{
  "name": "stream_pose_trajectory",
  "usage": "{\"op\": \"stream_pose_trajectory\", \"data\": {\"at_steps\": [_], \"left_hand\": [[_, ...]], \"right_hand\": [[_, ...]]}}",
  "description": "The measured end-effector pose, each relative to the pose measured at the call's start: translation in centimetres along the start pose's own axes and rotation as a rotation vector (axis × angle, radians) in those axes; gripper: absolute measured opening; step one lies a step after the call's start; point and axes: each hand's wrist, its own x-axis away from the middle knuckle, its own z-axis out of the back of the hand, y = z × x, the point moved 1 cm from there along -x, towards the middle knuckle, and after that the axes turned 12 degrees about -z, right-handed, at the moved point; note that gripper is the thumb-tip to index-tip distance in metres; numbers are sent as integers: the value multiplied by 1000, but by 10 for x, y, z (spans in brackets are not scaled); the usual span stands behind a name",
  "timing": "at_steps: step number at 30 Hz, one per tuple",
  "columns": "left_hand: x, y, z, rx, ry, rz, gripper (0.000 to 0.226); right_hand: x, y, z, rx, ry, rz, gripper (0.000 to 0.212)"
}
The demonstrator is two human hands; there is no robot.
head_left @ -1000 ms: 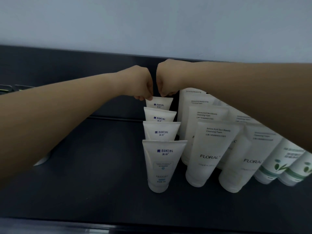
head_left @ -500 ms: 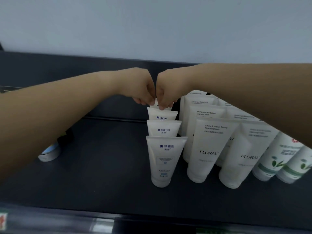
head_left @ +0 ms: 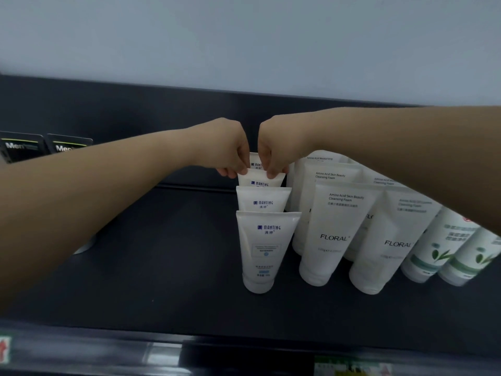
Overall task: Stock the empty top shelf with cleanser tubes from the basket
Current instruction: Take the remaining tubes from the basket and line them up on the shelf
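A single-file row of white MANTING cleanser tubes stands cap-down on the dark shelf [head_left: 151, 280], the front tube [head_left: 265, 251] nearest me. My left hand [head_left: 226, 147] and my right hand [head_left: 273, 147] reach to the back of the row. Both pinch the top corners of the third MANTING tube [head_left: 260, 180], one hand at each side. A further MANTING tube [head_left: 255, 161] stands behind it, mostly hidden by my fingers. The basket is not in view.
Taller FLORAL tubes [head_left: 332, 234] stand in rows right of the MANTING row, then green-leaf tubes [head_left: 439, 248] under my right forearm. Two black "Men" packs [head_left: 40, 146] stand at the back left. A round white object [head_left: 85, 245] peeks from under my left forearm.
Both hands have come forward from the rearmost tube to the third one and now pinch its top corners. The camera has tilted down a little.
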Motion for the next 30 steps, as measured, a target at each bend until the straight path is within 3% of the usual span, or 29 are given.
{"op": "stream_pose_trajectory", "data": {"at_steps": [30], "left_hand": [[-8, -9, 3, -61, 22, 27, 9]], "right_hand": [[-14, 1, -4, -10, 89, -7, 19]]}}
